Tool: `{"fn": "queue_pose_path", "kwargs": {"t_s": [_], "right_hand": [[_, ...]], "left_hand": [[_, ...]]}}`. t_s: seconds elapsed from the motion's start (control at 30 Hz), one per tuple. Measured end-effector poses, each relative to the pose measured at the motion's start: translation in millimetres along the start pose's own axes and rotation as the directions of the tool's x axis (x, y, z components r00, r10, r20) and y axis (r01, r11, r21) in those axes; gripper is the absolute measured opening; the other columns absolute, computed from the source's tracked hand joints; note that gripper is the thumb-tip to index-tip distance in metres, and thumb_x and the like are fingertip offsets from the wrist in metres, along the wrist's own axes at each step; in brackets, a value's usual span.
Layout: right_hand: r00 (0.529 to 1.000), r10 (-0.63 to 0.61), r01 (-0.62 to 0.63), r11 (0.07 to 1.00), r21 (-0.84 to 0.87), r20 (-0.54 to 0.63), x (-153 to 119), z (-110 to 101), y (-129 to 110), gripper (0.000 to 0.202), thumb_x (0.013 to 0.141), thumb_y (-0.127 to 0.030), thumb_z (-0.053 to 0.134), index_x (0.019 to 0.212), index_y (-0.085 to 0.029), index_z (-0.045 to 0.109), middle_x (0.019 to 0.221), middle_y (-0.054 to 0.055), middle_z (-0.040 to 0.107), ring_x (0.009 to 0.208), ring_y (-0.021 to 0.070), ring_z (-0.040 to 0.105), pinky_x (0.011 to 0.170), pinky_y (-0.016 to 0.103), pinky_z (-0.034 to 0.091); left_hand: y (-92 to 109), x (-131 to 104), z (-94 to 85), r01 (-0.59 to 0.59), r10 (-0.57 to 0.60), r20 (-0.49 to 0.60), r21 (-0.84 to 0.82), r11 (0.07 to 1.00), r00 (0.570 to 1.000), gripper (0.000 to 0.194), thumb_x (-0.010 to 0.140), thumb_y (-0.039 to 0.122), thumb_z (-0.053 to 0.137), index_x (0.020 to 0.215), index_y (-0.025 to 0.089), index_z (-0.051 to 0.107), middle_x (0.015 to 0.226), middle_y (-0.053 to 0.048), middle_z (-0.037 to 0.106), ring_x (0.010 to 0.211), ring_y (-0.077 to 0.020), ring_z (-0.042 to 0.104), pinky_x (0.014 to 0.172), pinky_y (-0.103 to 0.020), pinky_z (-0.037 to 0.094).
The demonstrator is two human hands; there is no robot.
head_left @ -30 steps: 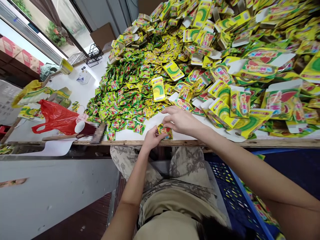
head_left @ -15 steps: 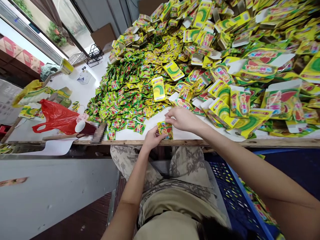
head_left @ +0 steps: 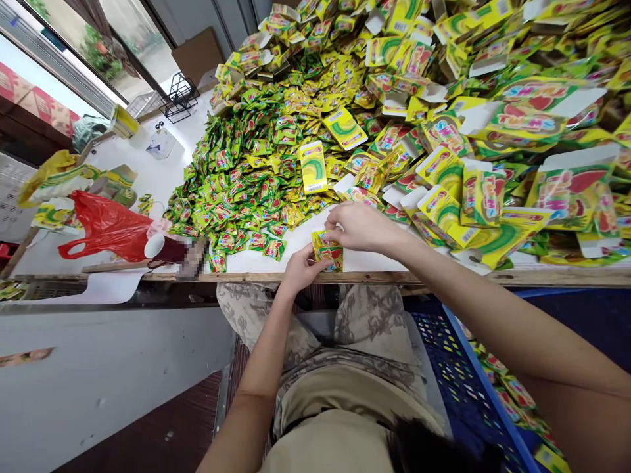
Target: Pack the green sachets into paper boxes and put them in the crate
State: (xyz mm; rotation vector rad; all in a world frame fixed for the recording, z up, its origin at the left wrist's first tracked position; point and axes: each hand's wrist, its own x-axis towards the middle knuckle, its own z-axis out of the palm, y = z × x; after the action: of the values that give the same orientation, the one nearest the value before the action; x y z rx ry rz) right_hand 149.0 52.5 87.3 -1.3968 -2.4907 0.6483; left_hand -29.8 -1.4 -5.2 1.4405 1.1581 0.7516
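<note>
Near the table's front edge, my left hand is closed on a small yellow and green candy box with a watermelon print, its thumb on the front. My right hand bends over the box's upper end with fingers pinched together. Its fingertips are partly hidden, so I cannot tell whether they grip the flap or a packet. Just behind and left lies a heap of small green candy packets. A flat yellow box and another yellow box lie on the heap.
Open boxes pile up on the right. Left on the white table stand a dark mug, a red plastic bag and a black wire rack. A blue crate with packed boxes sits low at my right.
The view has shifted slightly. My right hand stays at the box's upper end, its fingers now curled lower over it. My left hand keeps holding the box.
</note>
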Motion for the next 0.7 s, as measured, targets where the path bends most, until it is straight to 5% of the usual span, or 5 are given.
{"fn": "queue_pose_path", "kwargs": {"t_s": [0.37, 0.6, 0.7], "right_hand": [[1.0, -0.019, 0.018, 0.997, -0.075, -0.002, -4.7, 5.1, 1.0, 0.017, 0.082, -0.032, 0.063, 0.073, -0.018, 0.07, 0.081, 0.008, 0.069, 0.087, 0.0232, 0.061, 0.068, 0.03, 0.04], [0.962, -0.115, 0.138, 0.987, 0.081, -0.248, -19.0, 22.0, 7.9, 0.009, 0.084, -0.02, 0.058, 0.082, -0.016, 0.065, 0.081, 0.006, 0.066, 0.076, 0.018, 0.059, 0.068, 0.027, 0.041], [0.952, -0.169, 0.191, 0.979, 0.066, -0.254, -21.3, 27.1, 11.2, 0.013, 0.084, -0.016, 0.054, 0.079, -0.015, 0.066, 0.08, 0.008, 0.065, 0.075, 0.0178, 0.06, 0.067, 0.027, 0.042]], "left_hand": [[-4.9, 0.1, -0.6, -0.009, 0.011, -0.032, 0.039, 0.999, 0.999, 0.041, 0.074, 0.042, 0.069, 0.105, 0.016, 0.061, 0.096, -0.006, 0.07, 0.082, -0.0186, 0.064, 0.074, -0.028, 0.05], [0.6, 1.7, 0.1, -0.014, 0.011, -0.021, -0.121, 0.993, 1.0, 0.048, 0.071, 0.05, 0.071, 0.102, 0.015, 0.061, 0.094, -0.006, 0.069, 0.084, -0.0184, 0.063, 0.078, -0.03, 0.05], [12.3, 3.4, -0.7, -0.003, -0.016, -0.066, -0.278, 0.961, 0.998, 0.052, 0.071, 0.06, 0.066, 0.098, 0.015, 0.062, 0.092, -0.005, 0.068, 0.086, -0.0175, 0.063, 0.08, -0.029, 0.05]]}}
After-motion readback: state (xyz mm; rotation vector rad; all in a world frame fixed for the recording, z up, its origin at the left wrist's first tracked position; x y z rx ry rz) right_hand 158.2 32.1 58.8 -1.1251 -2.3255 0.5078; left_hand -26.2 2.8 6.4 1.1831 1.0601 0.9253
